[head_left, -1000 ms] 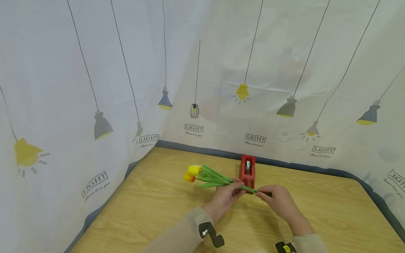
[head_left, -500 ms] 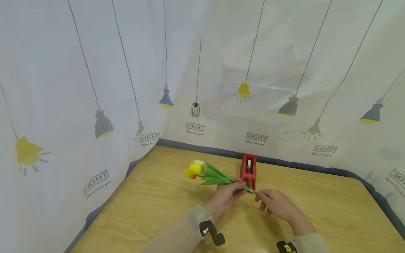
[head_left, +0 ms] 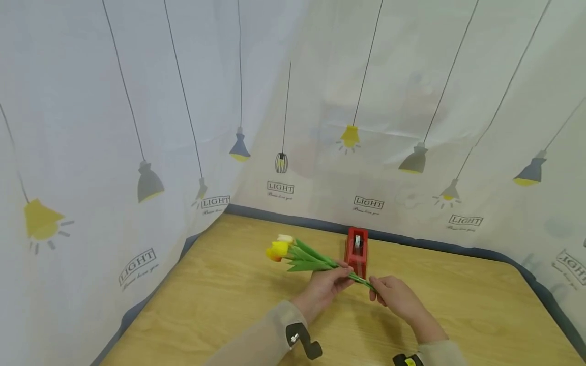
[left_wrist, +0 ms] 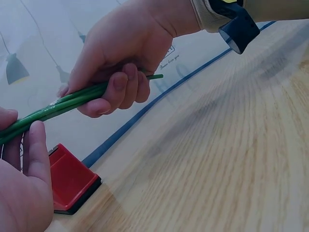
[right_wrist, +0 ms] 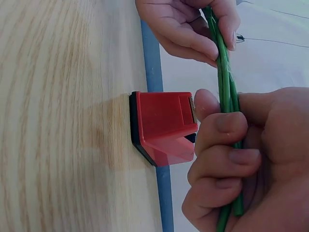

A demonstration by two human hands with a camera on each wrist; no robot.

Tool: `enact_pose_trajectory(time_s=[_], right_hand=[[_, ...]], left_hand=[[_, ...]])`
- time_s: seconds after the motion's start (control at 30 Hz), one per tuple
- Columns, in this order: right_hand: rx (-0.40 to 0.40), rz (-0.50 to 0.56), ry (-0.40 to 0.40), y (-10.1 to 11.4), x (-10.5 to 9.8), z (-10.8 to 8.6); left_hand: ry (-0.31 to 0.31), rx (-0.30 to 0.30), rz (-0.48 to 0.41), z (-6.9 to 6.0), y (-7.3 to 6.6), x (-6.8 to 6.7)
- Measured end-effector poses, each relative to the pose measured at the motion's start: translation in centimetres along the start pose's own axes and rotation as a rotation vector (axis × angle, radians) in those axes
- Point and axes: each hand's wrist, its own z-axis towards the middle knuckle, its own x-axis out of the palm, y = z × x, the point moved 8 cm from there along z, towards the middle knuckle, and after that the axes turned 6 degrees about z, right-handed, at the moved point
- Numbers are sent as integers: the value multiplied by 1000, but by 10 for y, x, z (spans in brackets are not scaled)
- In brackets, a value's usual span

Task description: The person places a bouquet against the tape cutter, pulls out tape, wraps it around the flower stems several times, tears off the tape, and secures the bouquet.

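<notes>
Yellow, orange and white green-stemmed tulips (head_left: 313, 258) slant above the pale wooden table (head_left: 458, 300), blooms left: left hand (head_left: 322, 285) pinching mid-stem, right hand (head_left: 397, 299) curled round the lower ends, presumably keeping them bundled; the red, black-based tape dispenser (head_left: 358, 258) stands just beyond.

Tulips (head_left: 315, 260): one bunch; yellow, orange and white blooms (head_left: 278, 249), green leaves (head_left: 306, 254), slim green stems (right_wrist: 226, 77) | Pose: sideways, held aloft, blooms left of the tape dispenser (head_left: 356, 261), stems crossing its near side | Hold: your left hand (head_left: 324, 285) pinches the stems; your right hand (head_left: 396, 297) curls round their lower ends
</notes>
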Motion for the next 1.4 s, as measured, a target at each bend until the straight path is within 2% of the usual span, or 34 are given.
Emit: enact_pose_trajectory(time_s=[0.4, 0.6, 0.73, 0.87, 1.0, 1.27, 1.4], right_hand=[[-41, -59, -30, 1, -2, 3], [-70, -105, -49, 1, -4, 3], [-85, -118, -30, 4, -3, 2], [-125, -130, -23, 9, -5, 0], [-169, -137, -38, 11, -8, 0], [-175, -164, -68, 11, -13, -4], [-225, -273, -87, 14, -11, -1]], left_hand=[[-4, 12, -83, -3, 0, 0], [-49, -15, -91, -4, 4, -2], [-88, -41, -93, -6, 7, -3], [-100, -61, -99, -7, 7, -2], [-99, -56, -102, -6, 6, 0], [-114, -32, -104, -7, 8, 1], [-105, -9, -87, -7, 6, -1]])
